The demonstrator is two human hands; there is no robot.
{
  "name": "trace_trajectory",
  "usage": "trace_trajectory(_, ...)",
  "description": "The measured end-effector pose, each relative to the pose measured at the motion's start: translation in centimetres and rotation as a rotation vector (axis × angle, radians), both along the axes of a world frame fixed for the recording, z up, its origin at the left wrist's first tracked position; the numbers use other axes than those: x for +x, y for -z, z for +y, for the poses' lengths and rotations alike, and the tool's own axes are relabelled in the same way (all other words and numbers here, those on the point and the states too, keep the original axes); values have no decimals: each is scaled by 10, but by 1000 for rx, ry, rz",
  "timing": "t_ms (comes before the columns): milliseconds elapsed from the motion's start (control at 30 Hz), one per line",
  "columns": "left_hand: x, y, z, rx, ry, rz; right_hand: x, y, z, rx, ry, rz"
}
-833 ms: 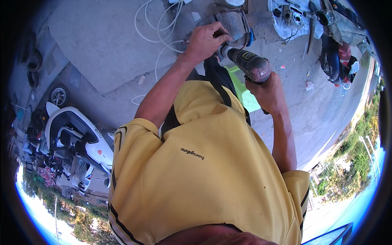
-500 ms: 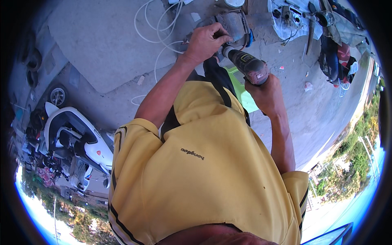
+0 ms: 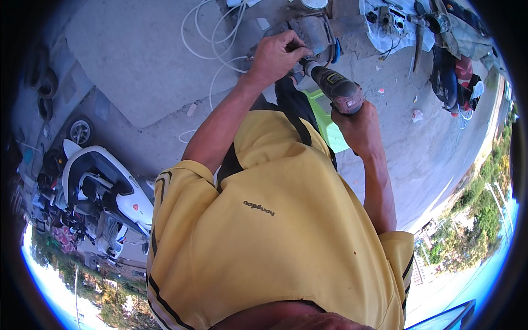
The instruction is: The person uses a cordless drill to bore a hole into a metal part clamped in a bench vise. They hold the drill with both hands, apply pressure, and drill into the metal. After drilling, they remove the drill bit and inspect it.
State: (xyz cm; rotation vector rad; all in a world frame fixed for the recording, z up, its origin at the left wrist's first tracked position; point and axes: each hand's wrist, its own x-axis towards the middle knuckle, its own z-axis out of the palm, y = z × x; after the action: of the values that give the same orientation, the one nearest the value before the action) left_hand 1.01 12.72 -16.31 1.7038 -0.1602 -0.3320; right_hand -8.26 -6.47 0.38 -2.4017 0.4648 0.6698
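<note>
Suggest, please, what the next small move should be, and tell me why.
I would probably ease the fingertips of the left hand slightly away from the tip of the power tool: they are pinched close beside it, near the dirty metal part, and the right hand grips the tool. Whether the fingertips hold anything is hidden.

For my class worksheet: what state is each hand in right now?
Left hand: closed in a pinch; what it holds, if anything, cannot be told.
Right hand: closed, holding the black power tool.
</note>
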Motion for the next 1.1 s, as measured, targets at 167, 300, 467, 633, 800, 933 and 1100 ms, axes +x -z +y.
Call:
trace_trajectory(167, 0, 4, -3, -42, -45, 23, -2, -1, 2, -15, -13, 1)
trace_trajectory(300, 0, 0, -2, -36, -35, 29, -7, 0, -5, 51, 74, 5)
trace_trajectory(467, 0, -2, -1, -16, -42, 15, 7, -9, 2, 46, 83, 124)
trace_trajectory(633, 1, -1, -1, 19, -36, -2, 2, -2, 17, 99, 36, 12)
trace_trajectory(800, 0, -3, 0, 15, -30, 18, -3, 2, 9, 4, 19, 42)
trace_trajectory(933, 0, 2, -2, 50, -19, 4, -5, 2, 4, 42, 21, 22)
trace_trajectory(1100, 1, 0, 0, 8, -20, -14, 0, -4, 12, 25, -15, -12)
